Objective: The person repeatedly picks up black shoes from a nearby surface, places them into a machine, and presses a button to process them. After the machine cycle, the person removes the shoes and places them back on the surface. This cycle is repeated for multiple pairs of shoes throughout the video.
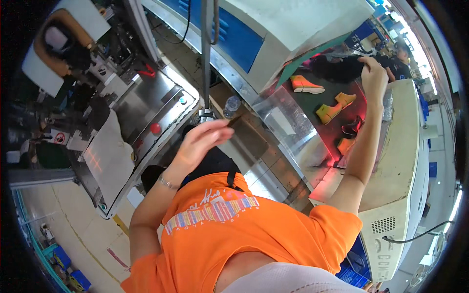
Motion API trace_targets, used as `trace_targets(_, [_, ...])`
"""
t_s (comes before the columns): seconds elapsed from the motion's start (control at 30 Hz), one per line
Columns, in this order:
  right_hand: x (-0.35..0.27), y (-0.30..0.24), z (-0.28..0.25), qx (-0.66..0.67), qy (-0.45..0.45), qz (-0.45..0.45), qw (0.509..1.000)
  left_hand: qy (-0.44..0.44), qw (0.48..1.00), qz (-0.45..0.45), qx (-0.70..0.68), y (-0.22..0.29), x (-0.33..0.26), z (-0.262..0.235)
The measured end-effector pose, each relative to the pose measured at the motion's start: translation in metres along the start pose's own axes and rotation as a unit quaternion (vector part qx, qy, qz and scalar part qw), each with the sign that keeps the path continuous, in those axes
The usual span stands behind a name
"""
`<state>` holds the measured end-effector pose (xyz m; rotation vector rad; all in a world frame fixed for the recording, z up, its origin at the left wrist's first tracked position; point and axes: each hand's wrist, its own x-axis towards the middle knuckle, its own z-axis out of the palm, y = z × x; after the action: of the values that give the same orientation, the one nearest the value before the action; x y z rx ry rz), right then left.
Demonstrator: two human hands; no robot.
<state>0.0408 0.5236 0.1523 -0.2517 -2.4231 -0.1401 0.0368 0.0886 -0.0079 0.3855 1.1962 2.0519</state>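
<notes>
My left hand (202, 142) hangs in front of my waist, between the two machines. Its fingers are stretched out and slightly bent, with a small dark sliver by their tips that I cannot make out. My right hand (373, 80) reaches over the conveyor machine's red-lit opening, fingers curled down. Close to those fingertips lies a dark, blurred shape (337, 68); whether they grip it is unclear. On the dark belt (325, 90) sit an orange shoe upper (306, 84) with a pale sole edge, yellowish shoe pieces (328, 113) and a dark red, shiny piece (351, 127).
A clear plastic sheet (286, 119) covers the conveyor's near end. To the left stands a metal worktable (149, 110) with a red button (155, 128) and white sheet material (110, 154). A metal post (206, 63) rises ahead. Another person (401, 58) is at the far right.
</notes>
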Motion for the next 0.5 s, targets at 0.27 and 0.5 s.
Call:
trace_targets(0.27, [-0.048, -0.196, -0.047, 0.250, -0.034, -0.197, 0.947, 0.000, 0.828, -0.166, -0.535, 0.034, -0.012, 0.017])
trace_targets(0.5, [-0.081, -0.276, -0.090, 0.513, -0.228, -0.572, 0.598, 0.047, 0.904, 0.069, -0.418, 0.111, -0.108, -0.077])
